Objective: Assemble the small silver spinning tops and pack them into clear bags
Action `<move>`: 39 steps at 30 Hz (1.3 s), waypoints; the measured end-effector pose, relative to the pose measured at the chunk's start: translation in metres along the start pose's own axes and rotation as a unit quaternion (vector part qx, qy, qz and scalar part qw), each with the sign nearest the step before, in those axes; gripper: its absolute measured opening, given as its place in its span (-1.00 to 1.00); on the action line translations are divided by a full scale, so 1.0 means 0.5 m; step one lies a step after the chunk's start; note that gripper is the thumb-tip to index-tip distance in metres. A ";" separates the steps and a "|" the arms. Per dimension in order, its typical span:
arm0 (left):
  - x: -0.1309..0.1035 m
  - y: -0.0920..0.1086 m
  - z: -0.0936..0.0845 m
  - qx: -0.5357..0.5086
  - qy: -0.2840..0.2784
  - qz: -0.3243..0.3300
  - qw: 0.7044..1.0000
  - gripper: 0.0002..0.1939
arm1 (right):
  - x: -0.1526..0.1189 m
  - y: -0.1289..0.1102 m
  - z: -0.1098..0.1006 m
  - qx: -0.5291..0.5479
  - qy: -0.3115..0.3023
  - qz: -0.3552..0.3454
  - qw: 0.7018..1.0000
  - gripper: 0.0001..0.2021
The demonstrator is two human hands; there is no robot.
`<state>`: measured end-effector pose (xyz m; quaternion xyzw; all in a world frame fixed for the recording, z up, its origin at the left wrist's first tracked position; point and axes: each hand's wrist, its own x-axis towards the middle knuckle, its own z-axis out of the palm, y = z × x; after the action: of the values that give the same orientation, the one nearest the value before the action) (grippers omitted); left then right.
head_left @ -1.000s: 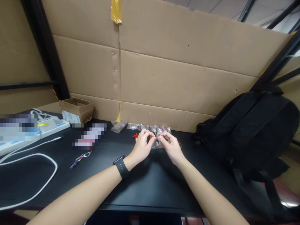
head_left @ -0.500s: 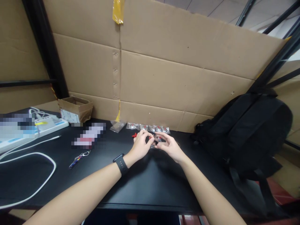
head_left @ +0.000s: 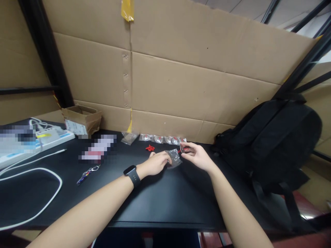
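My left hand [head_left: 156, 162], with a dark watch on its wrist, is low over the black table, its fingers closed on the edge of a small clear plastic bag [head_left: 175, 159]. My right hand [head_left: 198, 156] pinches a small shiny round disc [head_left: 181, 148] by its rim, between thumb and fingers, just right of the bag. A bit of red cord shows beside the disc. Beyond my left hand lies a small bundle of red cord [head_left: 150, 148]. Along the cardboard wall sit several bagged round metal pieces [head_left: 158, 139] with red marks.
An empty-looking clear bag [head_left: 129, 137] lies at the wall. Farther left are a keychain [head_left: 88, 175], a blurred-out packet [head_left: 99, 148], a cardboard box [head_left: 84, 120], a power strip [head_left: 54, 139] and a white cable [head_left: 58, 196]. A black backpack [head_left: 279, 148] stands on the right.
My hands were together over the disc. Now they are apart: the right has moved right with the disc, the left stays lower with the clear bag. The red cord bundle has come into fuller view.
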<state>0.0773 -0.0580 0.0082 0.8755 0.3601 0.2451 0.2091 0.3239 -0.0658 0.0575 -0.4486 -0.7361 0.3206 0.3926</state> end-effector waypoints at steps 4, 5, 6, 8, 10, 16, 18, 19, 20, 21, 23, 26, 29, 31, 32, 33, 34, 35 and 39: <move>-0.010 0.002 0.004 0.045 -0.031 0.035 0.998 -0.68 | -0.006 0.002 -0.032 -0.132 -0.028 -0.005 0.991 -0.55; -0.012 0.004 0.005 0.056 -0.028 0.043 0.997 -0.67 | -0.008 -0.001 -0.036 -0.157 -0.039 -0.004 0.987 -0.58; -0.013 0.006 0.007 0.068 -0.025 0.047 0.996 -0.66 | -0.011 -0.005 -0.039 -0.182 -0.051 -0.001 0.982 -0.61; -0.016 0.010 0.010 0.085 -0.021 0.049 0.995 -0.65 | -0.015 -0.016 -0.040 -0.224 -0.074 0.004 0.972 -0.67; -0.019 0.015 0.012 0.093 -0.021 0.044 0.994 -0.64 | -0.020 -0.026 -0.036 -0.254 -0.093 0.014 0.963 -0.71; -0.027 0.029 0.014 0.108 -0.047 0.022 0.993 -0.59 | -0.023 -0.025 -0.007 -0.309 -0.127 0.054 0.941 -0.79; -0.029 0.031 0.014 0.107 -0.056 0.014 0.993 -0.60 | -0.020 -0.017 -0.001 -0.325 -0.127 0.054 0.935 -0.83; -0.030 0.032 0.013 0.106 -0.062 0.012 0.992 -0.60 | -0.018 -0.013 0.000 -0.331 -0.126 0.053 0.934 -0.84; -0.031 0.033 0.013 0.104 -0.067 0.011 0.992 -0.61 | -0.016 -0.008 0.000 -0.335 -0.121 0.051 0.933 -0.84; -0.032 0.034 0.012 0.103 -0.071 0.011 0.992 -0.61 | -0.015 -0.004 0.000 -0.335 -0.114 0.047 0.934 -0.84; -0.033 0.035 0.011 0.101 -0.077 0.011 0.992 -0.60 | -0.012 0.003 0.001 -0.330 -0.091 0.031 0.939 -0.81; -0.033 0.036 0.010 0.087 -0.079 0.005 0.993 -0.61 | -0.008 0.012 0.011 -0.315 -0.063 0.003 0.947 -0.78; -0.032 0.035 0.010 0.072 -0.081 -0.007 0.994 -0.61 | 0.000 0.016 0.030 -0.292 -0.056 0.008 0.955 -0.76; -0.031 0.034 0.010 0.071 -0.091 -0.013 0.993 -0.61 | 0.004 0.018 0.042 -0.271 -0.036 0.024 0.961 -0.74; -0.031 0.033 0.010 0.070 -0.094 -0.015 0.993 -0.61 | 0.005 0.019 0.045 -0.262 -0.028 0.031 0.964 -0.74; -0.031 0.033 0.010 0.068 -0.094 -0.016 0.993 -0.61 | 0.005 0.019 0.046 -0.253 -0.024 0.039 0.966 -0.74; -0.031 0.032 0.009 0.065 -0.091 -0.017 0.994 -0.62 | 0.005 0.020 0.045 -0.241 -0.028 0.045 0.969 -0.74; -0.031 0.032 0.009 0.061 -0.087 -0.017 0.994 -0.62 | 0.004 0.021 0.041 -0.225 -0.039 0.050 0.972 -0.76; -0.031 0.031 0.007 0.060 -0.089 -0.018 0.994 -0.56 | 0.000 0.032 0.019 -0.142 -0.095 0.065 0.983 -0.83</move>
<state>0.0781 -0.0803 0.0096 0.8982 0.3700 0.1403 0.1914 0.3221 -0.0606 0.0396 -0.5145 -0.7770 0.2790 0.2318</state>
